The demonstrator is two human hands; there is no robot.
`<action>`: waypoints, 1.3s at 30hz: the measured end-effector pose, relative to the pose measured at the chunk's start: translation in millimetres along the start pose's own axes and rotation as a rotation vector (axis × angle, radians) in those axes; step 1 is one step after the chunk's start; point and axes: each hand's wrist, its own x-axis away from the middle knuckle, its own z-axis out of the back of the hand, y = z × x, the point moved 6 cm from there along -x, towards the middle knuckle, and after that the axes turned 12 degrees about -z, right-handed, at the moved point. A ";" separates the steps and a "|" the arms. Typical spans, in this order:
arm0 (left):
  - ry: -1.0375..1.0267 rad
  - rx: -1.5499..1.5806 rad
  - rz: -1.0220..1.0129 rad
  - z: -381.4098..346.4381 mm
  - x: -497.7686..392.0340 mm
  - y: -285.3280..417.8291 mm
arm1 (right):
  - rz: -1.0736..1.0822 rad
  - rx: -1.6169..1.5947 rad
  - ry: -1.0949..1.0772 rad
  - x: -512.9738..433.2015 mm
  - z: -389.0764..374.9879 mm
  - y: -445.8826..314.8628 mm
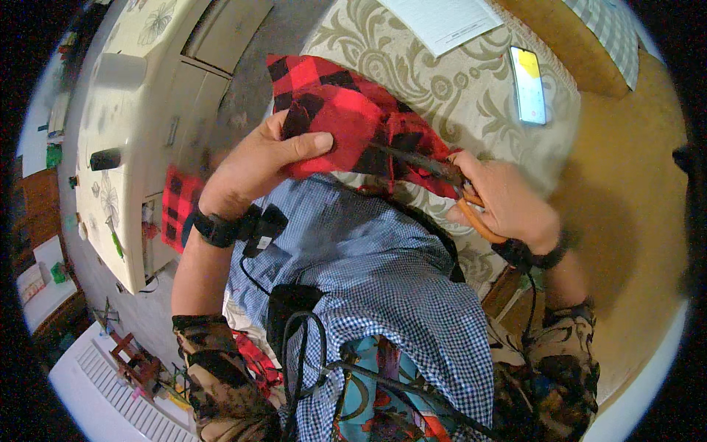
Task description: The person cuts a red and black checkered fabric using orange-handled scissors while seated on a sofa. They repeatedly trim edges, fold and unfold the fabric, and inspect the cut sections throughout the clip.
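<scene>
Red-and-black checked fabric (353,119) is held up above the lap, over the edge of a patterned cloth surface. My left hand (270,154) grips its left part, the thumb lying flat on top. In my right hand (497,193) is a pair of scissors (425,161) with orange handles, their dark blades pointing left across the fabric. The blade tips lie against the cloth; whether they are cutting cannot be told. Both wrists wear dark bands with cables.
A smartphone (528,85) with a lit screen and a printed sheet (442,22) lie on the patterned cloth (431,83). At left stands a cream table (105,193) bearing a green-handled tool (115,240). More checked fabric (180,210) hangs beside it. Cables cross the lap.
</scene>
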 end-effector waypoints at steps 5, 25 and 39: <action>0.050 -0.119 0.049 11.7 10.7 -7.9 | 0.092 0.011 0.021 3.2 -3.3 -14.4; 0.042 -0.193 -0.064 17.5 13.9 -29.0 | 0.088 -0.066 -0.162 -6.1 -19.9 -18.0; 0.032 -0.155 -0.072 19.9 16.4 -30.0 | 0.109 -0.046 -0.116 -5.8 -26.2 -12.1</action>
